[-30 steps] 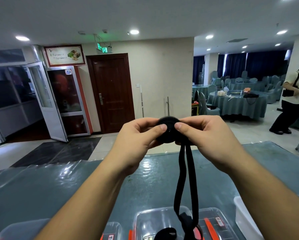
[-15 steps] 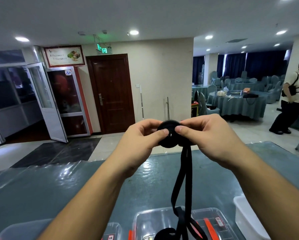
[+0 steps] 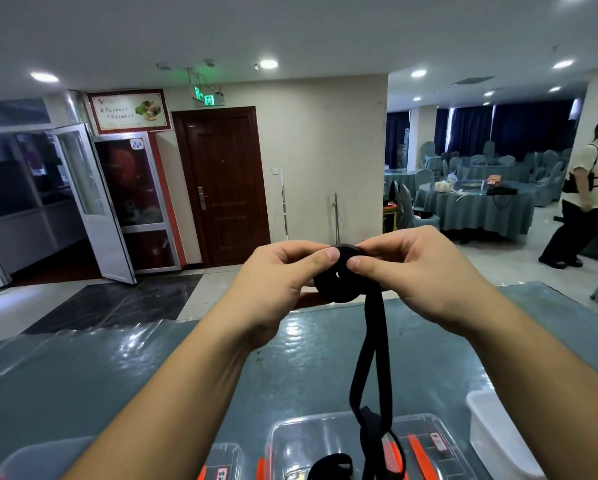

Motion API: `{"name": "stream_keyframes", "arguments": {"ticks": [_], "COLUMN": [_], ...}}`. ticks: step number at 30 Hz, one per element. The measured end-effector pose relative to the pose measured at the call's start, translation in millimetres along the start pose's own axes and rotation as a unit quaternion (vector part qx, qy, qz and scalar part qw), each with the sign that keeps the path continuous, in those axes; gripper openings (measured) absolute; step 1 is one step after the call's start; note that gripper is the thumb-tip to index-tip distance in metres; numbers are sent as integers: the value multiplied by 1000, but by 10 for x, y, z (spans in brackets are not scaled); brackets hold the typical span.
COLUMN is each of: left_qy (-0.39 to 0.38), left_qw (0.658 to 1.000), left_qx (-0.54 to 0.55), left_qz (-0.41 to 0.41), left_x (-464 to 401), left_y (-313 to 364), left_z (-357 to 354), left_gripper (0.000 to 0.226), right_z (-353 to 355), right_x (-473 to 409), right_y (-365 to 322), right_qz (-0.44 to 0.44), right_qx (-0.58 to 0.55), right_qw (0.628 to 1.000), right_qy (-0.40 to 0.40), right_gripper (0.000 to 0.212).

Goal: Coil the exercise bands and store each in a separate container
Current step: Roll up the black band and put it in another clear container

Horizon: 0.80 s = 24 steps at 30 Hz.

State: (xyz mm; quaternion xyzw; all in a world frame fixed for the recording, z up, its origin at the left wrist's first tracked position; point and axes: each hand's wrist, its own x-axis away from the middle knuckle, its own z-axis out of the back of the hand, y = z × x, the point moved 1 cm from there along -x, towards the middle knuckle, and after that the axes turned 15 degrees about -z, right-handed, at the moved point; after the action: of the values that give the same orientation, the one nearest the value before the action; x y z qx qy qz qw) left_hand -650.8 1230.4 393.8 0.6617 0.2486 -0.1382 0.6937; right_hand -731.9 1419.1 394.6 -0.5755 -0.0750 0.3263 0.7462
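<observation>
A black exercise band (image 3: 339,282) is partly rolled into a tight coil, held up in front of me above the table. My left hand (image 3: 280,289) pinches the coil's left side and my right hand (image 3: 419,275) pinches its right side, thumbs meeting on the front. The band's loose tail (image 3: 370,368) hangs straight down and ends over a clear lidded container (image 3: 429,445) at the near edge. Another dark coiled band (image 3: 328,467) shows at the bottom edge; I cannot tell whether it lies in or on that container.
The table (image 3: 152,368) has a teal cloth under clear plastic. A second clear container (image 3: 225,459) sits left of the first, a white tub (image 3: 491,431) at the right. A person (image 3: 585,195) stands at the far right near round dining tables.
The coil has been turned and has grown a little thicker, and the hanging tail has risen slightly. My hands dropped a bit lower in view. The person at the right stepped closer.
</observation>
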Motion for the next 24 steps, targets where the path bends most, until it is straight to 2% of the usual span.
{"name": "stream_keyframes", "arguments": {"ticks": [5, 11, 16, 18, 21, 24], "left_qy": [43, -10, 52, 40, -14, 16], "left_qw": [998, 1000, 997, 998, 996, 997], "left_qx": [50, 14, 62, 43, -56, -8], "left_qz": [19, 1, -20, -25, -69, -74], "left_x": [5, -7, 23, 38, 36, 39], "left_y": [9, 52, -15, -27, 43, 69], "left_z": [-42, 24, -34, -29, 15, 3], "left_gripper": [25, 15, 20, 21, 21, 16], "right_z": [-7, 36, -9, 12, 2, -55], "right_x": [6, 11, 4, 12, 35, 24], "right_y": [39, 0, -14, -13, -15, 0], "right_qz": [17, 3, 1, -3, -13, -5], "right_qx": [-12, 13, -57, -29, 27, -27], "right_qw": [999, 1000, 997, 999, 1000, 1000], "right_qy": [40, 26, 44, 32, -5, 14], "right_gripper": [13, 15, 14, 16, 19, 18]}}
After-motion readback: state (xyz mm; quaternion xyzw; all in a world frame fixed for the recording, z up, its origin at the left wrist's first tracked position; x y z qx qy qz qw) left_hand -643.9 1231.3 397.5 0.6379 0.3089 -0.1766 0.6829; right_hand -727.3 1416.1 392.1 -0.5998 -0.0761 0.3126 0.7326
